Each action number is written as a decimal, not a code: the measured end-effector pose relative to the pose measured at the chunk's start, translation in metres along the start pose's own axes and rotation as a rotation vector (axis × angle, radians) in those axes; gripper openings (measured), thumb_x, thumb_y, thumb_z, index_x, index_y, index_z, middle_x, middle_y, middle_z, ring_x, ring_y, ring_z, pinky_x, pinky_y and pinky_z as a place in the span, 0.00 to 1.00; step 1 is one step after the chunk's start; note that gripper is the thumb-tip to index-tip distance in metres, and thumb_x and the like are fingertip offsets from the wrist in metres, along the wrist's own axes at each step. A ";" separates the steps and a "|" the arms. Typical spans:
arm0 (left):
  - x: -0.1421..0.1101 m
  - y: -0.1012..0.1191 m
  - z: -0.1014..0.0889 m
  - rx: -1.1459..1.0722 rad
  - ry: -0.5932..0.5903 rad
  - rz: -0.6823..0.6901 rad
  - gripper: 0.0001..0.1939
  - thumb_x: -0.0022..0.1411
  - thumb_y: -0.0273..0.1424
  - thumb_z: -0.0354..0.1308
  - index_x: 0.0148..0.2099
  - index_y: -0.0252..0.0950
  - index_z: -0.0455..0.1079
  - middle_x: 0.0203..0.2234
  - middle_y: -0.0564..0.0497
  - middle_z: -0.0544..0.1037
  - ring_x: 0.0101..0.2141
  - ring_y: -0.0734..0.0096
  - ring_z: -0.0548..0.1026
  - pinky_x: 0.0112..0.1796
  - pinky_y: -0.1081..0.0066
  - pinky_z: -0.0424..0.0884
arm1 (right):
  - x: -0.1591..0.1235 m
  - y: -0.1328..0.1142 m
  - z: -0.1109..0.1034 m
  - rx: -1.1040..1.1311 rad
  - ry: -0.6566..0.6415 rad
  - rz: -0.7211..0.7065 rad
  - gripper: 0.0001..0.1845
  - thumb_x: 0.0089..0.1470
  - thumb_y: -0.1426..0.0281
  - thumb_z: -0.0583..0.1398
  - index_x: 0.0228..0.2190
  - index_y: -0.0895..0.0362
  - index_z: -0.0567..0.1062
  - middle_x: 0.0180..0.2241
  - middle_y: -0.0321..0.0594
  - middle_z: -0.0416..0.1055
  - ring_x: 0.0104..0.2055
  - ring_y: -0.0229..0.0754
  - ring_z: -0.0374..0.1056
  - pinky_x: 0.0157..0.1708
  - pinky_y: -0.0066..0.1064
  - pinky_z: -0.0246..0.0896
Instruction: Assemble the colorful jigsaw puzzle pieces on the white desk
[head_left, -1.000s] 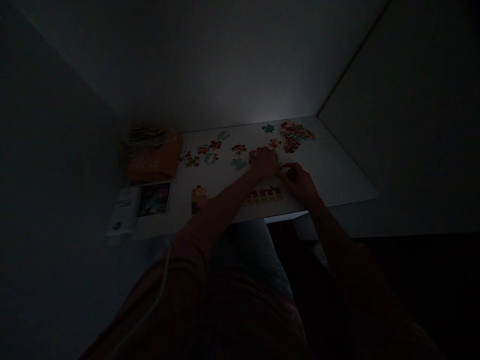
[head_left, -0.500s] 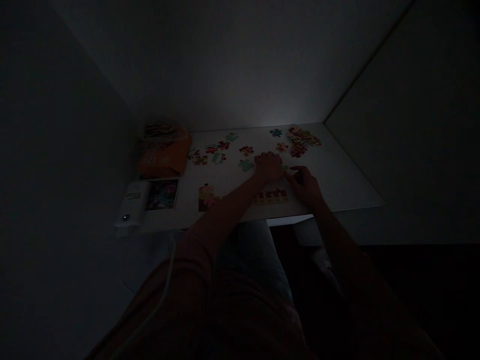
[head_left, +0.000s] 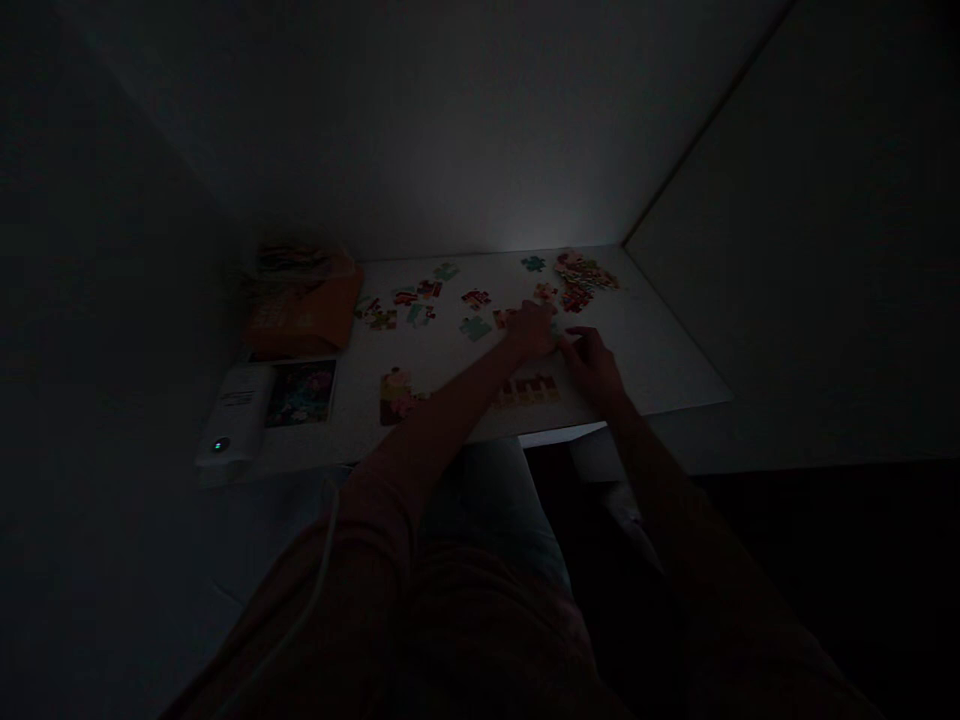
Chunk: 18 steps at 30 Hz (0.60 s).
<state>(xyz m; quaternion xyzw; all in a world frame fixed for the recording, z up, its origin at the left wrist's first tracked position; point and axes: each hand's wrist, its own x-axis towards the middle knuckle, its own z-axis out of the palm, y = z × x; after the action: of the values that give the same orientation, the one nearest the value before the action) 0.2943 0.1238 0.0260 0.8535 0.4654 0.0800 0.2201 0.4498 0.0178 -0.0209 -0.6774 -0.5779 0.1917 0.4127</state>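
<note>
though dim, left hand (head_left: pixel 531 330) by jigsaw pieces (head_left: pixel 475 328)

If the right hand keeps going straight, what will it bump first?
Probably the small greenish puzzle piece just ahead of the right hand, beside the left hand. It's dark, so I can't be sure how close they are.

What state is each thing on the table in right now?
Left hand: resting on the table, fingers curled.
Right hand: fingers extended toward left hand; grip unclear.
Jigsaw row: pieces apparently joined, near the edge.
Loose jigsaw pieces: scattered apart.
Jigsaw heap: piled far right.
White device: green light on.
</note>
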 end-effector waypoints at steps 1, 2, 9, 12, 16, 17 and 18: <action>0.000 -0.001 0.000 -0.014 0.007 0.017 0.40 0.71 0.36 0.72 0.80 0.34 0.69 0.72 0.28 0.71 0.74 0.41 0.70 0.71 0.51 0.69 | 0.000 0.000 0.000 -0.001 -0.004 0.003 0.40 0.65 0.29 0.61 0.56 0.50 0.76 0.34 0.41 0.80 0.35 0.53 0.76 0.38 0.42 0.69; 0.000 -0.002 0.001 -0.036 0.015 0.039 0.40 0.71 0.34 0.72 0.80 0.33 0.69 0.72 0.29 0.72 0.74 0.43 0.70 0.71 0.53 0.69 | 0.000 0.000 -0.001 -0.004 -0.008 0.007 0.40 0.65 0.29 0.61 0.56 0.50 0.76 0.34 0.40 0.80 0.35 0.52 0.76 0.38 0.42 0.69; -0.009 -0.029 -0.003 -0.226 0.107 0.106 0.18 0.74 0.30 0.67 0.64 0.36 0.81 0.62 0.40 0.84 0.64 0.54 0.81 0.70 0.57 0.72 | 0.002 0.004 -0.001 0.001 0.000 -0.018 0.36 0.68 0.32 0.58 0.57 0.48 0.75 0.34 0.38 0.77 0.37 0.52 0.75 0.41 0.43 0.69; -0.026 -0.055 -0.020 -0.356 0.142 0.114 0.08 0.75 0.32 0.66 0.52 0.36 0.82 0.52 0.42 0.87 0.54 0.56 0.85 0.63 0.57 0.78 | 0.002 0.006 -0.001 0.025 0.018 -0.024 0.33 0.69 0.35 0.59 0.57 0.48 0.75 0.34 0.38 0.77 0.37 0.52 0.75 0.40 0.43 0.69; -0.074 -0.105 -0.044 -0.827 0.208 0.051 0.07 0.74 0.35 0.66 0.47 0.37 0.78 0.43 0.47 0.86 0.36 0.68 0.84 0.44 0.65 0.85 | 0.002 0.008 -0.003 0.030 0.024 -0.029 0.30 0.69 0.40 0.60 0.56 0.49 0.75 0.34 0.38 0.77 0.37 0.51 0.75 0.41 0.43 0.69; -0.091 -0.119 -0.047 -0.898 0.266 0.035 0.08 0.73 0.36 0.68 0.48 0.37 0.79 0.43 0.47 0.85 0.36 0.69 0.84 0.42 0.66 0.86 | 0.001 0.009 -0.004 0.033 0.023 -0.029 0.29 0.69 0.41 0.61 0.56 0.49 0.76 0.34 0.39 0.77 0.37 0.51 0.75 0.41 0.43 0.69; -0.110 -0.133 -0.049 -0.929 0.326 0.024 0.10 0.72 0.38 0.69 0.48 0.38 0.79 0.43 0.47 0.85 0.35 0.69 0.84 0.42 0.66 0.86 | 0.001 0.009 -0.004 0.035 0.024 -0.027 0.29 0.69 0.41 0.61 0.56 0.49 0.76 0.35 0.39 0.77 0.38 0.51 0.75 0.41 0.44 0.69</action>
<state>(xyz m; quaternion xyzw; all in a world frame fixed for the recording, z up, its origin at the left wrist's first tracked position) 0.1157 0.1098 0.0176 0.6468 0.3988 0.4142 0.5010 0.4589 0.0176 -0.0255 -0.6645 -0.5787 0.1879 0.4337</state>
